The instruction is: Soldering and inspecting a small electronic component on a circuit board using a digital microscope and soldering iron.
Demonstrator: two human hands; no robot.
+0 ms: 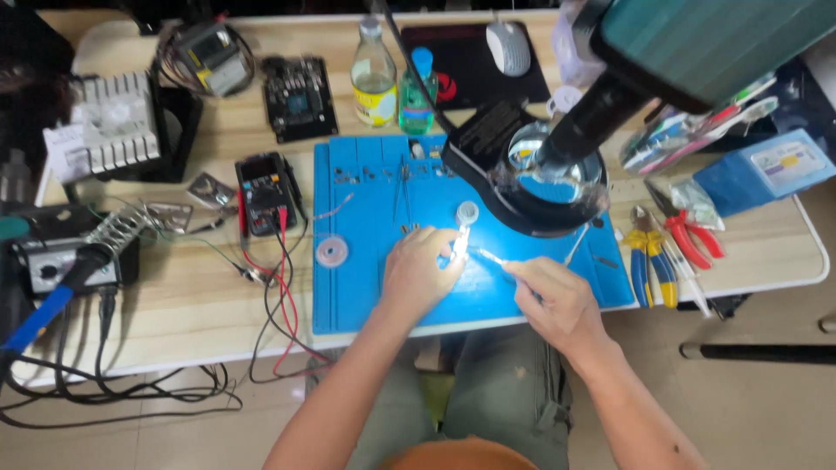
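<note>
Right now your left hand [421,271] is curled over a small, brightly lit part [459,244] near the middle of the blue work mat [348,300], pinching it between thumb and fingertips just under the lit magnifier lamp [549,178]. Your right hand [550,296] is closed around a pair of thin metal tweezers [489,256], whose tips point left and reach almost to the part. The glare hides the part's exact shape, so you cannot tell whether the tips touch it. It looks tiny, light and stiff, and probably fragile, so hold it by its edges with gentle pressure; squeeze hard and it could flick away across the smooth mat. A small round white piece [468,211] lies just behind your left fingers, and a coil of braid [332,252] sits toward the mat's left edge. Off the mat's left edge on the wooden table [200,305] lies a multimeter [264,193] with red and black leads; off the right edge lie blue-handled pliers [649,261] and red-handled cutters [692,235]
</note>
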